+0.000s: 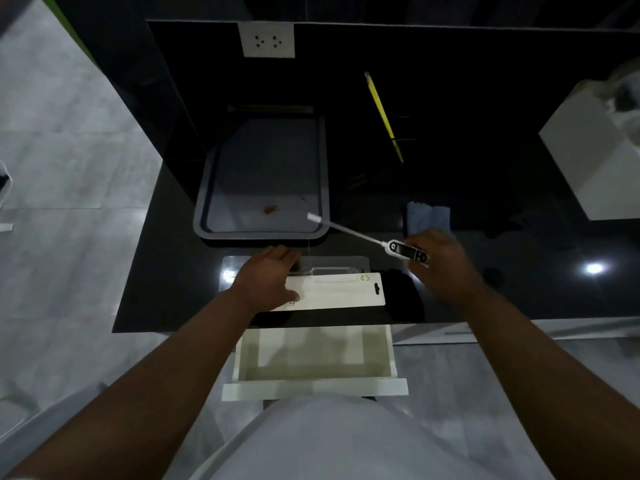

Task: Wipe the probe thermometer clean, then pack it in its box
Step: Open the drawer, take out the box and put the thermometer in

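Closed around the black-and-white body of the probe thermometer [407, 250], the right hand [440, 265] holds it above the black counter [519, 289], its thin probe reaching up-left from the fingers so the capped tip hangs over the grey tray's [202, 202] near right corner. Left hand [268, 282] rests flat on the white box [341, 292], fingers spread, gripping nothing, near the blue cloth [427, 218].

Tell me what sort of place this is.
Probably a home kitchen: a glossy black countertop against a dark tiled wall with a white double wall socket, a grey rectangular tray on the counter, and an open white drawer beneath it.
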Demonstrator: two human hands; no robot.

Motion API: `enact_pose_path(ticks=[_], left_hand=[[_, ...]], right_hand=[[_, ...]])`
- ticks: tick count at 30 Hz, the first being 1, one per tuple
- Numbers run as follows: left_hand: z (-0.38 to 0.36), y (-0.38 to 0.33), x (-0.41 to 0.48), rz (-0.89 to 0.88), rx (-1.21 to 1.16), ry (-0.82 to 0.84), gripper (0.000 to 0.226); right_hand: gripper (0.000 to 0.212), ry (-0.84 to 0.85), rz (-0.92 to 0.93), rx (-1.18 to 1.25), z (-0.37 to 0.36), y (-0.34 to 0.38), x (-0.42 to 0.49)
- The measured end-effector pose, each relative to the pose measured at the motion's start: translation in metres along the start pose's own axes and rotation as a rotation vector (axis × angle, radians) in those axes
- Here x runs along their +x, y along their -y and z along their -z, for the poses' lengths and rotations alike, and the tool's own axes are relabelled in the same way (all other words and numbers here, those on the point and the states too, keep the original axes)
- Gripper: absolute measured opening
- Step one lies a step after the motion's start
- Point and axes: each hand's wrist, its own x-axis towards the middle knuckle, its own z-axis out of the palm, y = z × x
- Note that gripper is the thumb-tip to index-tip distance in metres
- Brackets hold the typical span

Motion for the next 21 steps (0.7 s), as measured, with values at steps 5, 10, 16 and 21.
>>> enact_pose_path(ticks=[5, 10, 16, 21], left_hand=[[-0.003, 0.007, 0.000, 0.040, -0.019, 0.025, 0.084], [-0.009, 0.006, -0.005, 0.043, -0.046, 0.030, 0.084], [-0.015, -0.001, -0.005, -0.003, -0.053, 0.015, 0.084], [-0.014, -0.010, 0.000, -0.047, -0.046, 0.014, 0.079]], right_hand=[[0.035, 0.164, 0.156, -0.107, -0.001, -0.005, -0.011], [0.042, 0.234, 0.229, -0.112, -0.021, 0.013, -0.004], [0.043, 0.300, 0.325, -0.075, -0.035, 0.044, 0.002], [0.041, 0.341, 0.330, -0.093, -0.038, 0.053, 0.003]])
